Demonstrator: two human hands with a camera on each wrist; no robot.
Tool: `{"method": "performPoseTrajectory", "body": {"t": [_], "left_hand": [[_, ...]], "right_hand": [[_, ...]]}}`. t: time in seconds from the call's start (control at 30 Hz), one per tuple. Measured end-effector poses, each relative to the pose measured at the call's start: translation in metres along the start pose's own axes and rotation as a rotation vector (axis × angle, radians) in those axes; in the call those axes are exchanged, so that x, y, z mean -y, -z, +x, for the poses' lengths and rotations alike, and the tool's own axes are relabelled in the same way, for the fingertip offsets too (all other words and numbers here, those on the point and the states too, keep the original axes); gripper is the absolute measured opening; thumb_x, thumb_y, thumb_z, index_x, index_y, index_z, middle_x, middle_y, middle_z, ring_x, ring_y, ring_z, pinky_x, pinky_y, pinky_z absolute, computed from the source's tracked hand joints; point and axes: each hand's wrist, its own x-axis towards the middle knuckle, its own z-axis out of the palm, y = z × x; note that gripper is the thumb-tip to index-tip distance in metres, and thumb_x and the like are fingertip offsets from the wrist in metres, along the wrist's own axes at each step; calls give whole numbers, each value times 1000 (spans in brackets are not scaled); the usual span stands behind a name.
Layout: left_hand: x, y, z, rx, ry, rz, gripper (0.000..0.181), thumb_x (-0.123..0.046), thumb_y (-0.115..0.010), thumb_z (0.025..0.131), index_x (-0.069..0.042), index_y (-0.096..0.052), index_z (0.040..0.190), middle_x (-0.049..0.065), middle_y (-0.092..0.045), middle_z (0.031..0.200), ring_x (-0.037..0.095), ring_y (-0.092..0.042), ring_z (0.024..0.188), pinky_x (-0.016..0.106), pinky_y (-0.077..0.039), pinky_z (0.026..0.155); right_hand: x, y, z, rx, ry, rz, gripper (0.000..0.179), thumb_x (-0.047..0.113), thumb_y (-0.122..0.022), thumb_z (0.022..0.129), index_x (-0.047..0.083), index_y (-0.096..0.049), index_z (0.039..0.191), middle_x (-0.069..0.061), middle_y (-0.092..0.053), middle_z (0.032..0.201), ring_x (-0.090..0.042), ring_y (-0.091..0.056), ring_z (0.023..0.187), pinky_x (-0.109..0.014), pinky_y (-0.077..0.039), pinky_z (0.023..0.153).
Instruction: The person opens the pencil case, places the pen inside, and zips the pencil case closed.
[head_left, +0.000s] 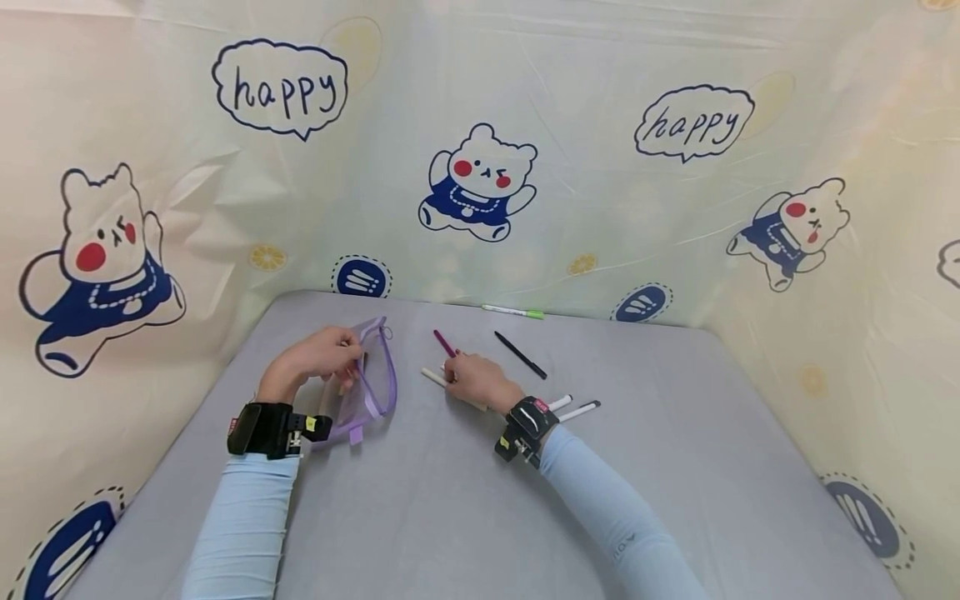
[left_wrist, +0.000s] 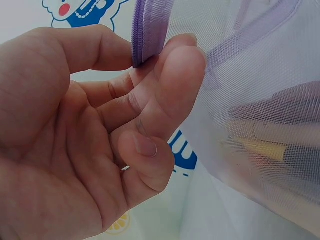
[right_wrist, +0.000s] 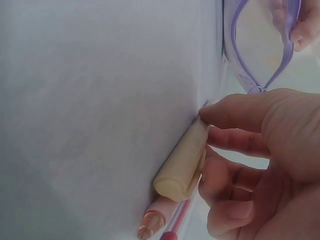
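Observation:
My left hand (head_left: 324, 357) pinches the zippered edge of a see-through mesh pouch (head_left: 392, 387) with purple trim, and its mouth gapes toward the right. In the left wrist view, thumb and fingers grip the purple zipper (left_wrist: 150, 32), while several pens (left_wrist: 270, 132) show dimly through the mesh. Right of the pouch, my right hand (head_left: 480, 381) is low over the table. Its thumb and fingers pinch a cream-capped pen (right_wrist: 181, 162). Beside that cap lie a pinkish pen with a coppery tip (right_wrist: 152, 220) and a clear pen with a red end (right_wrist: 175, 220). A magenta pen (head_left: 444, 342) extends beyond the right hand's fingers.
Farther back on the grey table (head_left: 465, 517) lie a black pen (head_left: 521, 355) and a white marker with a green cap (head_left: 513, 312). White pens with dark ends (head_left: 579, 411) are by the right wrist. A printed cloth (head_left: 585, 192) hangs around the table's back and sides.

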Motion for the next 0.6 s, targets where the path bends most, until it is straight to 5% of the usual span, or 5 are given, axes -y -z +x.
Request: {"method": "performPoseTrajectory", "body": {"t": [0.23, 0.6], "left_hand": [[-2, 1, -1, -1, 7, 13, 20, -15, -44, 97, 0, -57, 99, 4, -66, 74, 20, -66, 65, 25, -34, 50], [0, 0, 2, 0, 1, 28, 21, -15, -43, 97, 0, -58, 97, 4, -66, 74, 20, -66, 64, 25, -35, 49]], "right_hand": [[0, 2, -2, -7, 11, -3, 8, 24, -64, 93, 16, -66, 92, 4, -60, 79, -9, -52, 64, -22, -40, 54], [-3, 5, -1, 13, -69, 241, 13, 22, -64, 93, 10, -67, 97, -4, -63, 87, -10, -59, 64, -23, -50, 54]]}}
